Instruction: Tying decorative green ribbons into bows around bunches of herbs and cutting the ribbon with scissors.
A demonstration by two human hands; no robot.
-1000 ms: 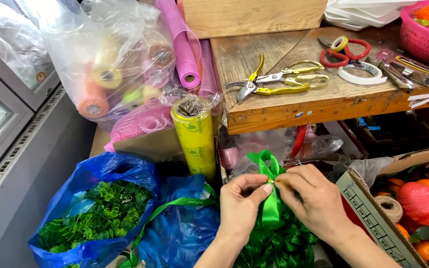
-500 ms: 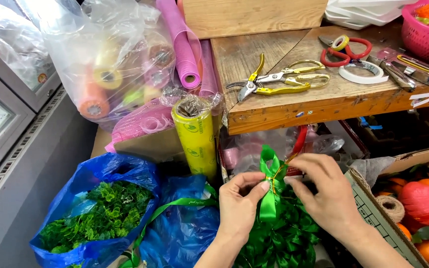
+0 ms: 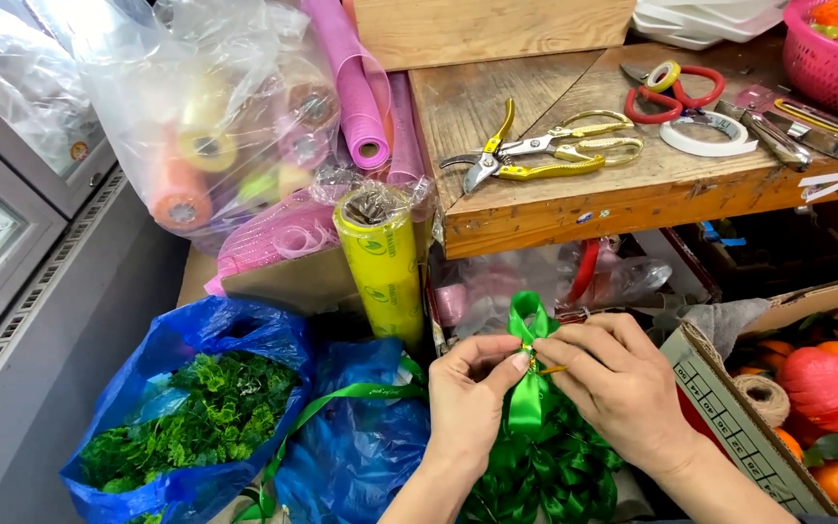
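Both my hands sit low centre of the frame, working on a green ribbon bow [image 3: 528, 335]. My left hand [image 3: 467, 403] pinches the bow's waist between thumb and forefinger, grip narrow, tight on the ribbon. That reads as holding the loops gathered so they don't spring open. My right hand [image 3: 618, 388] comes in from the lower right, fingers curled close, fingertips pinched on a thin gold wire tie [image 3: 547, 369] at the same waist; likely cinching it. The bow stands upright with its tail hanging down, right above a heap of shiny green ribbon bows [image 3: 550, 475] at the bottom centre, so the finished ones pile just under the work.

Lower left: blue plastic bag [image 3: 196, 340] hanging open, full of green leafy sprigs [image 3: 196, 417]. A loose green ribbon strand [image 3: 341, 398] runs across a second blue bag towards my left hand. Centre: yellow film roll [image 3: 385, 262] standing on end, leaned against the wooden workbench [image 3: 632, 199] edge. Upper left: clear bag of coloured rolls [image 3: 206, 126], pink mesh rolls [image 3: 356, 87] beside it.

On the bench, upper right: gold-handled pruning shears [image 3: 535, 155] lying flat, red-handled scissors [image 3: 676, 92], white tape ring [image 3: 708, 134]; all in arm's reach but untouched. Pink basket [image 3: 826, 58] at the top right corner. Lower right: cardboard box [image 3: 729, 408] with orange and red fruit and a ball of twine [image 3: 763, 398].
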